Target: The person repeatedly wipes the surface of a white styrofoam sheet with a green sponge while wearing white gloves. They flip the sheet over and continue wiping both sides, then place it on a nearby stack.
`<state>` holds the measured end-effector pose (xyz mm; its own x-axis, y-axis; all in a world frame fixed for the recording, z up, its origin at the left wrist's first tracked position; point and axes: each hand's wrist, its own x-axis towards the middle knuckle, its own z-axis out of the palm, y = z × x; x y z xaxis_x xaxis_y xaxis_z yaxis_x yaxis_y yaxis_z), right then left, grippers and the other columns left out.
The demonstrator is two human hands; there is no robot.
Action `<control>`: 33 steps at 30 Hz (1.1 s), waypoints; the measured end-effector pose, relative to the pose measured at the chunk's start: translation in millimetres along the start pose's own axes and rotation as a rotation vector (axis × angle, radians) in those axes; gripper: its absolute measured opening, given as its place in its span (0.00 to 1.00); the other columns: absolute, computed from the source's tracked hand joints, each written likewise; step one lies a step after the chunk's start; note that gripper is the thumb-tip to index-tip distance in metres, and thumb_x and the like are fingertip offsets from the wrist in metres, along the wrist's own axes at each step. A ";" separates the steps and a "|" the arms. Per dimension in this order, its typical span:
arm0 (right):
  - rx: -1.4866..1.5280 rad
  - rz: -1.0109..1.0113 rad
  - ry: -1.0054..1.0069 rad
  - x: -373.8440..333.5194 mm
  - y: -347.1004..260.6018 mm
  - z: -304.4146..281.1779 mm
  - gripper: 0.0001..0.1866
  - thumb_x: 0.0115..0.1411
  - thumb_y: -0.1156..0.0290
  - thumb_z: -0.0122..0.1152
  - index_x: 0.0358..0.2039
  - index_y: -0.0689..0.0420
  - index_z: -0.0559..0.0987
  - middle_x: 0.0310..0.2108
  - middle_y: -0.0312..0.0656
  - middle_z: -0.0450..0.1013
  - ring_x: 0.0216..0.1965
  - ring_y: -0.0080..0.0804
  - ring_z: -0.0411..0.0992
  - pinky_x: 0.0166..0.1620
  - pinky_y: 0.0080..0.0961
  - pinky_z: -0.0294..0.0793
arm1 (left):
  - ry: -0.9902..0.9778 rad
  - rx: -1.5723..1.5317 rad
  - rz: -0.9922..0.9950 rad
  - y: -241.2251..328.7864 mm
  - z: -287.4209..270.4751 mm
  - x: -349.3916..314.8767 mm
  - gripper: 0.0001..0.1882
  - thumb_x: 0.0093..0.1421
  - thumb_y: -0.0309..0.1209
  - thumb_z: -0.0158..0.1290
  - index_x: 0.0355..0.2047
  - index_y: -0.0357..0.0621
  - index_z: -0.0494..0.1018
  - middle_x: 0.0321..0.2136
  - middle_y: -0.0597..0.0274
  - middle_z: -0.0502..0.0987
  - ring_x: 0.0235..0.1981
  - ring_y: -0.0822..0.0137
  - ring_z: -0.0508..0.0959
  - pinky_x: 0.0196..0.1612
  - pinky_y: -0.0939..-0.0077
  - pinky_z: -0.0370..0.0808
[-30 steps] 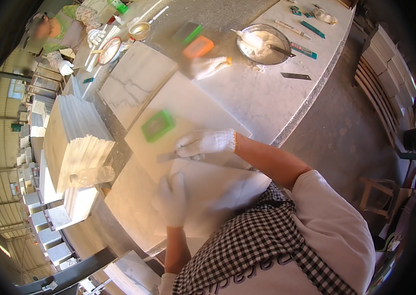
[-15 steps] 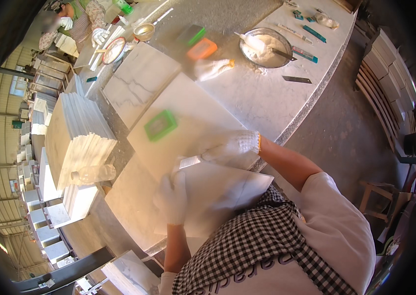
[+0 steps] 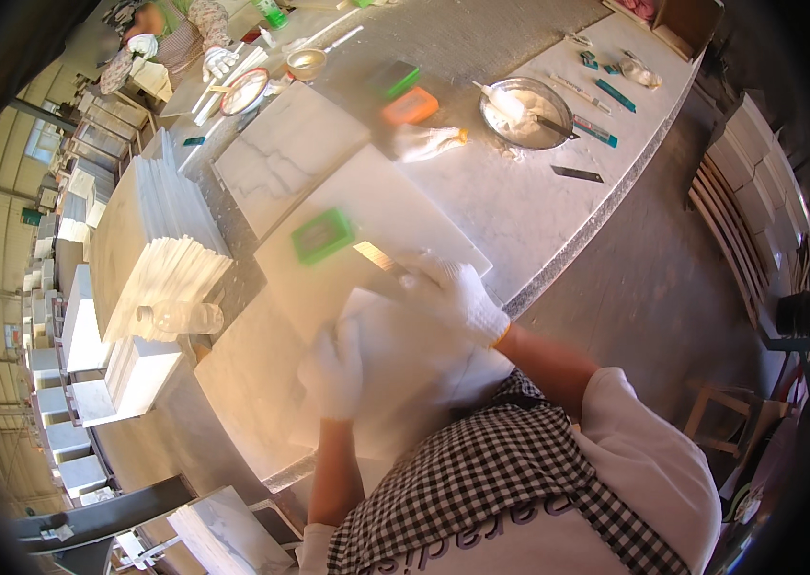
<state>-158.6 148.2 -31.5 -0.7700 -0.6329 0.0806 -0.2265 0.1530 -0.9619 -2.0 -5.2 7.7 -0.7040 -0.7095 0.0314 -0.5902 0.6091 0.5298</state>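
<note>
My left hand point(image 3: 332, 372), in a white knit glove, grips the left side of a white marble tile point(image 3: 403, 369), which I hold tilted in front of my checked apron. Over the tile's far edge, my gloved right hand point(image 3: 451, 292) is closed on a flat metal blade point(image 3: 375, 255), its bright end pointing away to the left. Motion smears the tile and parts of both gloves. Just beyond the blade, a green rectangular block point(image 3: 322, 236) lies on a larger pale marble slab point(image 3: 395, 196) on the bench.
An orange block point(image 3: 410, 106), an empty glove point(image 3: 429, 143) and a bowl of white paste point(image 3: 526, 113) with a spatula are farther back. A loose blade point(image 3: 577, 173) lies near the bench's right edge. Stacked tiles point(image 3: 170, 278) and a plastic bottle point(image 3: 175, 318) stand left. A co-worker point(image 3: 175, 48) is at far left.
My right hand has turned, and the blade has lifted off the tile's edge toward the green block. The left hand still grips the tile. The view has shifted slightly.
</note>
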 end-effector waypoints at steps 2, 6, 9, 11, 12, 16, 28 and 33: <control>-0.037 -0.037 0.109 -14.2 -6.9 10.3 0.21 0.66 0.62 0.60 0.55 0.60 0.77 0.45 0.52 0.78 0.44 0.45 0.79 0.46 0.34 0.76 | 0.009 -0.028 0.036 -2.0 -0.2 -2.7 0.26 0.64 0.47 0.55 0.52 0.37 0.75 0.39 0.40 0.81 0.38 0.45 0.82 0.42 0.57 0.78; -0.204 -0.153 0.060 -32.5 -20.2 29.5 0.19 0.67 0.62 0.56 0.55 0.57 0.77 0.50 0.50 0.77 0.46 0.43 0.78 0.48 0.34 0.77 | 0.118 -0.146 0.222 -2.3 -1.7 -9.3 0.37 0.60 0.41 0.60 0.65 0.36 0.64 0.54 0.40 0.75 0.52 0.43 0.78 0.54 0.55 0.74; -0.100 -0.131 -0.194 -46.4 -30.6 32.2 0.18 0.68 0.62 0.55 0.54 0.54 0.78 0.54 0.47 0.75 0.51 0.41 0.76 0.51 0.33 0.76 | 0.167 -0.153 0.241 -2.4 2.9 -12.4 0.41 0.58 0.38 0.61 0.67 0.35 0.60 0.60 0.39 0.71 0.59 0.41 0.72 0.59 0.53 0.70; -0.022 -0.106 -0.239 -51.9 -36.8 32.4 0.15 0.66 0.64 0.56 0.50 0.55 0.79 0.49 0.47 0.76 0.48 0.40 0.76 0.49 0.33 0.76 | 0.224 -0.152 0.225 -6.6 7.0 -10.6 0.39 0.60 0.36 0.59 0.68 0.35 0.59 0.60 0.42 0.71 0.60 0.44 0.72 0.60 0.55 0.69; -0.042 -0.105 -0.190 -53.0 -40.0 34.8 0.13 0.65 0.66 0.58 0.47 0.57 0.81 0.43 0.48 0.77 0.43 0.41 0.78 0.45 0.34 0.77 | 0.275 -0.161 0.233 -10.7 8.0 -5.4 0.37 0.62 0.36 0.56 0.69 0.37 0.58 0.59 0.45 0.73 0.59 0.48 0.73 0.60 0.58 0.69; -0.448 -0.254 -0.093 -54.4 -38.0 29.9 0.11 0.64 0.68 0.60 0.43 0.59 0.82 0.37 0.48 0.79 0.38 0.42 0.79 0.41 0.34 0.78 | 0.306 -0.218 0.235 -31.6 2.1 5.5 0.27 0.69 0.39 0.48 0.63 0.35 0.67 0.50 0.45 0.79 0.53 0.52 0.79 0.55 0.62 0.73; -0.345 -0.178 0.162 -59.5 -9.0 47.5 0.25 0.64 0.65 0.58 0.62 0.51 0.74 0.39 0.47 0.79 0.35 0.44 0.79 0.38 0.37 0.78 | 0.171 0.149 0.136 -18.0 6.6 0.6 0.22 0.69 0.50 0.49 0.34 0.46 0.81 0.20 0.49 0.78 0.21 0.46 0.78 0.26 0.54 0.72; -0.433 -0.238 0.178 -54.1 -10.8 50.2 0.28 0.63 0.64 0.58 0.65 0.49 0.71 0.36 0.45 0.79 0.30 0.44 0.78 0.33 0.38 0.77 | 0.149 0.162 0.145 -18.1 5.7 1.8 0.24 0.69 0.51 0.48 0.32 0.45 0.80 0.20 0.48 0.78 0.22 0.45 0.78 0.27 0.52 0.72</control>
<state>-84.5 142.7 -38.6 -0.7484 -0.5551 0.3630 -0.6042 0.3445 -0.7185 5.2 -15.5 -6.7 -0.7266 -0.6481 0.2280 -0.5517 0.7482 0.3686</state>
